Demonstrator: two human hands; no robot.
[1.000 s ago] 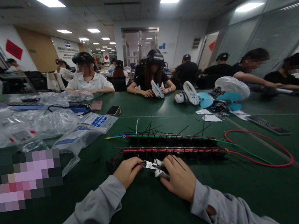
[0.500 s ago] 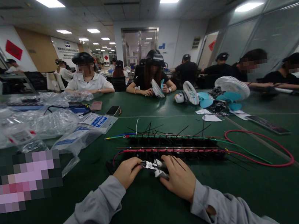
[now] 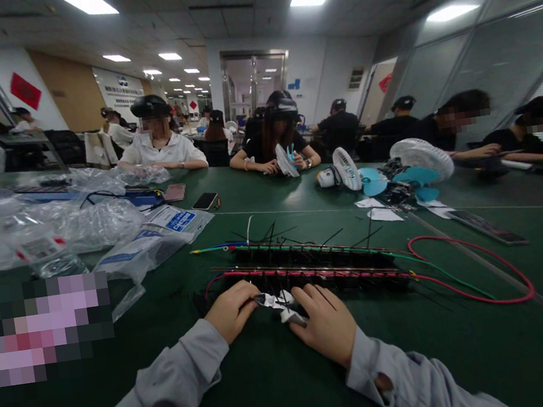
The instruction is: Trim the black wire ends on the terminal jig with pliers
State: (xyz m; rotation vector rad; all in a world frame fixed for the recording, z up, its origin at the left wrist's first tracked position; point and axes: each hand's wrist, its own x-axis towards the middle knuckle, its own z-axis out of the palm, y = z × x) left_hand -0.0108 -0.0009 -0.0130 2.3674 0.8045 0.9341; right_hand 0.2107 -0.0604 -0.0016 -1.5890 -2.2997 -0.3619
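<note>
My right hand (image 3: 327, 322) is closed around the white handles of a pair of wire cutters (image 3: 271, 301), whose jaws point left. At the jaw tip, my left hand (image 3: 232, 311) has thumb and forefinger pinched together; what lies between them, if anything, is too small to make out. Just beyond both hands lies a long black rack-like assembly (image 3: 311, 270) with a red wire (image 3: 281, 272) and a green wire (image 3: 303, 247) running along it. Several thin black cable-tie tails (image 3: 369, 231) stick up from it at various angles.
Clear plastic bags (image 3: 52, 221) and a printed bag (image 3: 173, 222) lie at the left. A phone (image 3: 206, 201) rests farther back. White fan parts (image 3: 421, 159) and blue blades (image 3: 373, 180) sit at the right rear. A red wire loop (image 3: 530, 292) spreads rightward. Co-workers sit across the table.
My right hand has shifted very slightly, its forefinger a little lower on the cutters. The left hand and the wired assembly look almost the same.
</note>
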